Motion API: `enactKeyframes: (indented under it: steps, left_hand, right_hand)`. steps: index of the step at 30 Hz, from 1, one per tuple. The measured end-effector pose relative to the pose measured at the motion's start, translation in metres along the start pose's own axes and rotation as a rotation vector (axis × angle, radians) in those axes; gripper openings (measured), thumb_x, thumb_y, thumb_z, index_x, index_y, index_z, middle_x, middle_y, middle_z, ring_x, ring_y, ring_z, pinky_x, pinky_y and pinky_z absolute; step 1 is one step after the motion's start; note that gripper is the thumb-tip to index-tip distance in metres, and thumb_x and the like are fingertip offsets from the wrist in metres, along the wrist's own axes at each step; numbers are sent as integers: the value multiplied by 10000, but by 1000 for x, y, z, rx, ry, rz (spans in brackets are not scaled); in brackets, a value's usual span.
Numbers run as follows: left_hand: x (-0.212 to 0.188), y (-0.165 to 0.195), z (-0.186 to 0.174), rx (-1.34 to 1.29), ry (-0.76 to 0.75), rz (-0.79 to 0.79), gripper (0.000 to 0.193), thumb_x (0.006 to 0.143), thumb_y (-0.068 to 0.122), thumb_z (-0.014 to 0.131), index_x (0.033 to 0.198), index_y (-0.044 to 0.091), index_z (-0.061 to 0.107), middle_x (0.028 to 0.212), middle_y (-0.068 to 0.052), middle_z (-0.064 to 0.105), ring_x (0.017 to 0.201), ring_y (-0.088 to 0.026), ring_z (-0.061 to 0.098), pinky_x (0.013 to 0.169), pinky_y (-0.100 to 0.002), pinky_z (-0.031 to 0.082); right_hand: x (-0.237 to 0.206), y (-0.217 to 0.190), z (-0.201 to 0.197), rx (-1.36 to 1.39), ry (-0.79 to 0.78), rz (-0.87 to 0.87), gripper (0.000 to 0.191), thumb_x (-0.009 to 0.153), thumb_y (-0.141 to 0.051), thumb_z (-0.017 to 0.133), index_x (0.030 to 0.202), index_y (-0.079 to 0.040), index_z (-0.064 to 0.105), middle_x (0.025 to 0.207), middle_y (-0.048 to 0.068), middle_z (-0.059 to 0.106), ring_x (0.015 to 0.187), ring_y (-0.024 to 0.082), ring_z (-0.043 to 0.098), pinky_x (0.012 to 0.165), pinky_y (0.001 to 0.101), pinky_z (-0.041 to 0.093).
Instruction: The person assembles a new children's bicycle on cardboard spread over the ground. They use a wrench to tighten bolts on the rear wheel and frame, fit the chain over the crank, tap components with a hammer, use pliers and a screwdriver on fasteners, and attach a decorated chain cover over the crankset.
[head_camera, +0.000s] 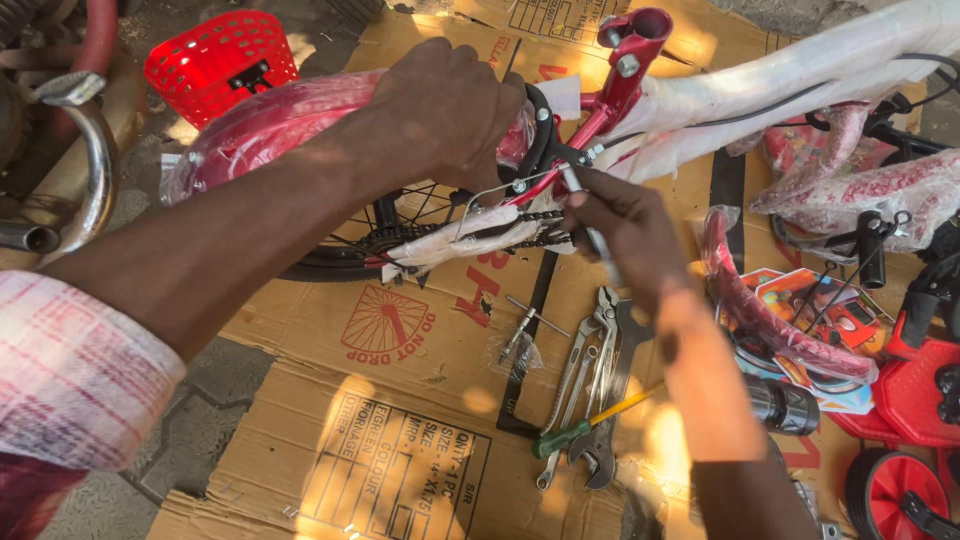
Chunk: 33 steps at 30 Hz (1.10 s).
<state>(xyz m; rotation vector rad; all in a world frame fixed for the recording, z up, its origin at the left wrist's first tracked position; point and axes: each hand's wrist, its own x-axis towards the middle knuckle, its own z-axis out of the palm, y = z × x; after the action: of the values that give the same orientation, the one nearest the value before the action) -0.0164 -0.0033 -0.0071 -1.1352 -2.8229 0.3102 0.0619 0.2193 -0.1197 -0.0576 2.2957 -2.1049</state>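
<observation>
Nearest the wearer, flattened brown cardboard sheets cover the ground. On them lie a cluster of steel spanners and pliers with a green-handled, yellow-shafted screwdriver across them. Above these, the right hand pinches a slim metal tool between thumb and fingertips, its tip at the rear frame joint of a small red bicycle lying on its side. The left hand is clamped, fingers curled, over the plastic-wrapped red rear mudguard. Beyond, a red perforated plastic basket sits on the ground.
</observation>
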Motion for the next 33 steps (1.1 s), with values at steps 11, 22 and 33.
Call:
enactKeyframes:
  steps: [11,22,33]
  left_hand:
    - [-3,-3,5,10,39,24,1063,641,691,834,1350,-45,541,984,-201,710,999,-355,647,837,-447,476]
    - [-3,-5,7,18,122,66,926,729,655,803,1296,-46,590,954,-198,709,984,-358,657,836,-451,478]
    - [-1,-1,4,32,-11,-3,999,662,644,840,1352,-9,532,1006,-183,696,1038,-340,627,869,-439,461]
  right_hand:
    - [-11,-11,33,187,127,128,425,984,-189,615,1400,-102,625,758,10,641,542,74,515,430,245,398]
    - [-7,-4,21,126,90,44,406,985,-152,622,1384,-81,652,773,3,654,566,67,536,467,230,410]
    - [-12,-6,36,432,125,145,623,926,-148,674,1526,-139,506,847,-14,660,549,56,487,438,225,388]
